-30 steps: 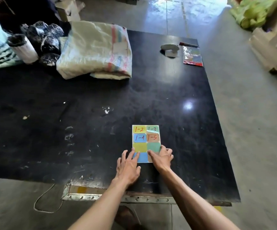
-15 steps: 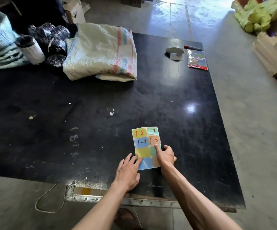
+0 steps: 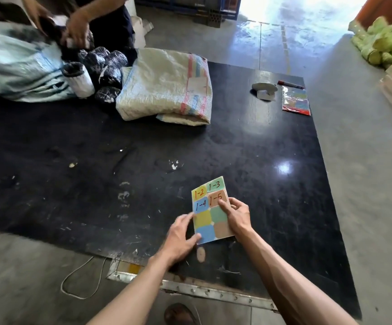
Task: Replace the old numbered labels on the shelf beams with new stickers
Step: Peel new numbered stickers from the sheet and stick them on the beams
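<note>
We are still working at the preparation end of this job, as we judge it: the small rectangular sheet of pastel square stickers (image 3: 210, 211) is lying near the near edge of the glossy black counter (image 3: 96, 160), toward its right half, and only its four far squares are carrying handwritten numbers, 1-2, 1-3, 1-4 and 1-5, while the four near squares are showing blank. No shelf beam and no old label is appearing in view, so the peeling and the sticking on the beams are, by our reckoning, all left to do. Our left hand (image 3: 182, 235) is lying with its fingers fairly straight and spread, the fingertips pressing the sheet's left edge and near-left corner against the counter, holding nothing inside it. Our right hand (image 3: 236, 213) is resting on the sheet's right edge, the forefinger stretching out onto the brown 1-5 square; the other fingers are curling at the edge, and we cannot tell whether they are pinching the sheet. At the far-right corner of the counter a red-and-black marker pen (image 3: 290, 84) is lying beside a clear packet of coloured sheets (image 3: 295, 102).
</note>
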Motion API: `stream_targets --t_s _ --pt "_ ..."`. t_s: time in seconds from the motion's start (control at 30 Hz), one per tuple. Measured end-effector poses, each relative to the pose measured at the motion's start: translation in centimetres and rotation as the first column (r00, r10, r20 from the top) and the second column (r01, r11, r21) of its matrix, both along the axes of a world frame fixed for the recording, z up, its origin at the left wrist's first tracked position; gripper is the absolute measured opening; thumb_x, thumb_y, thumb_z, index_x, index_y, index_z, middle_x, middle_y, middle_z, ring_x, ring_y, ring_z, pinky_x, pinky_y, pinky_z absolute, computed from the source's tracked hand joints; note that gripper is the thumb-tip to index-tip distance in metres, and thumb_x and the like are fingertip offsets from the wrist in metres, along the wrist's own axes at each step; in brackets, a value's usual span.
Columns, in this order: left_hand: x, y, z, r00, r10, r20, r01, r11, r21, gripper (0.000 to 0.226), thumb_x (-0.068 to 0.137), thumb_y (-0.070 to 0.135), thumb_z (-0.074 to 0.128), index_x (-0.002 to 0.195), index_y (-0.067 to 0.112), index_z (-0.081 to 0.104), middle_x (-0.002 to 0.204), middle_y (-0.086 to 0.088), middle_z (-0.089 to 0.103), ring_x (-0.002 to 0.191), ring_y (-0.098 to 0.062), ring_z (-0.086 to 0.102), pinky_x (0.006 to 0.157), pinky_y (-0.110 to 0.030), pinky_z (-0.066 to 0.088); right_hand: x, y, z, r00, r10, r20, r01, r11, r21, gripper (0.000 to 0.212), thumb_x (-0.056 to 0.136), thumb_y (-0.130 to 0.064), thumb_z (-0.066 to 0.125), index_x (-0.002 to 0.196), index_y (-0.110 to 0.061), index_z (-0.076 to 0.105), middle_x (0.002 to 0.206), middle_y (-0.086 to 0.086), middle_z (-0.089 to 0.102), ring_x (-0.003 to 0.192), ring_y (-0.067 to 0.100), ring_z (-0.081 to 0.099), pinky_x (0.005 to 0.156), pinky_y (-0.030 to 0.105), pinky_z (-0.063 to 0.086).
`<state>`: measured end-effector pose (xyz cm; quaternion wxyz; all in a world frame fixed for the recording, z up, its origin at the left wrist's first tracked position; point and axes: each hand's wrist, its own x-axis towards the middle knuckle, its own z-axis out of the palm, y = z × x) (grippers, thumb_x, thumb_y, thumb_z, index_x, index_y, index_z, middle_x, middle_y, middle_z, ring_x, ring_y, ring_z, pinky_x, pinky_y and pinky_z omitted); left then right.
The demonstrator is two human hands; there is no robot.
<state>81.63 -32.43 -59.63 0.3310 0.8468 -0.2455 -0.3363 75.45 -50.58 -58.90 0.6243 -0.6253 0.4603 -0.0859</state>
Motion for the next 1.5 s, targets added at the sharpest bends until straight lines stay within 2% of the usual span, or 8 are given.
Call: stream_targets --t_s 0.13,0.27,0.37,0.53,0.77,1.03,1.3,1.5 --pt "3.5 1.8 3.6 0.83 0.48 -0.285 -0.527 0.841 -0.117 0.092 0.086 0.029 0.077 0.158 0.02 0.02 0.162 -0.016 0.024 0.148 -0.028 0.03 0.121 -0.042 0.029 3.1 2.6 3.3 0.96 0.212 0.182 -0.231 0.968 0.095 0.019 0.091 -0.025 0.069 0.1 -0.009 0.072 0.097 0.014 0.077 0.08 0.025 0.072 0.077 0.045 0.059" --pt "6.6 6.2 7.9 0.57 0.564 -0.597 -0.795 0.562 -0.229 0.097 0.074 0.035 0.081 0.154 0.016 0.03 0.147 -0.015 0.053 0.127 -0.027 0.056 0.113 -0.048 0.038 6.7 6.4 7.4 0.873 0.385 0.301 -0.434 0.893 0.116 0.02 0.092 -0.029 0.068 0.103 -0.013 0.073 0.098 0.009 0.078 0.082 0.024 0.074 0.075 0.042 0.061" --pt "7.7 10.4 11.1 0.56 0.533 -0.634 -0.822 0.451 -0.347 0.068 0.062 0.037 0.082 0.125 0.015 0.067 0.121 -0.014 0.074 0.102 -0.027 0.071 0.094 -0.047 0.056 9.3 10.0 10.2 0.785 0.5 0.364 -0.568 0.817 0.102 0.023 0.092 -0.03 0.068 0.105 -0.012 0.072 0.099 0.007 0.078 0.084 0.025 0.075 0.073 0.04 0.062" --pt "7.2 18.4 15.3 0.433 0.709 -0.556 -0.87 0.169 -0.463 0.025 0.066 0.013 0.085 0.09 0.014 0.077 0.09 -0.008 0.081 0.074 -0.021 0.078 0.059 -0.033 0.061 12.6 17.9 14.3 0.601 0.669 0.438 -0.758 0.65 0.047 0.021 0.09 -0.028 0.069 0.103 -0.011 0.073 0.097 0.008 0.078 0.083 0.023 0.075 0.063 0.031 0.058" --pt "1.9 30.6 21.0 0.306 0.79 -0.531 -0.843 -0.033 -0.536 0.019 0.062 0.016 0.081 0.08 0.02 0.081 0.083 -0.005 0.081 0.069 -0.02 0.077 0.056 -0.034 0.061 14.1 30.3 19.3 0.224 0.843 0.489 -0.928 0.338 -0.156 0.014 0.087 -0.01 0.073 0.098 -0.004 0.067 0.091 0.007 0.078 0.08 0.019 0.076 0.062 0.023 0.057" --pt "-8.6 43.6 26.1 -0.052 0.948 -0.314 -0.754 -0.244 -0.61 0.02 0.073 0.002 0.082 0.086 0.016 0.076 0.079 0.002 0.081 0.069 -0.012 0.076 0.055 -0.024 0.058 10.1 46.0 23.9 -0.23 0.848 0.478 -0.944 -0.074 -0.322 0.032 0.082 -0.013 0.079 0.107 -0.008 0.059 0.093 0.007 0.078 0.086 0.025 0.076 0.075 0.04 0.063" --pt "-18.3 52.7 30.2 -0.288 0.936 -0.204 -0.666 -0.349 -0.66 0.021 0.074 0.01 0.084 0.093 0.017 0.078 0.09 -0.003 0.082 0.079 -0.017 0.077 0.061 -0.025 0.059 3.1 59.8 28.3 -0.429 0.817 0.385 -0.572 0.084 -0.816 0.043 0.081 -0.029 0.077 0.121 -0.028 0.06 0.113 -0.013 0.054 0.1 0.002 0.055 0.083 0.017 0.049" --pt "-23.6 57.7 33.2 -0.347 0.932 -0.103 -0.647 -0.317 -0.693 0.018 0.074 0.013 0.085 0.088 0.023 0.08 0.088 0.0 0.082 0.079 -0.015 0.078 0.065 -0.028 0.061 -0.8 67.2 31.4 -0.497 0.805 0.323 -0.315 0.179 -0.932 0.031 0.078 -0.036 0.08 0.105 -0.022 0.076 0.113 -0.001 0.055 0.099 0.017 0.052 0.084 0.035 0.051"
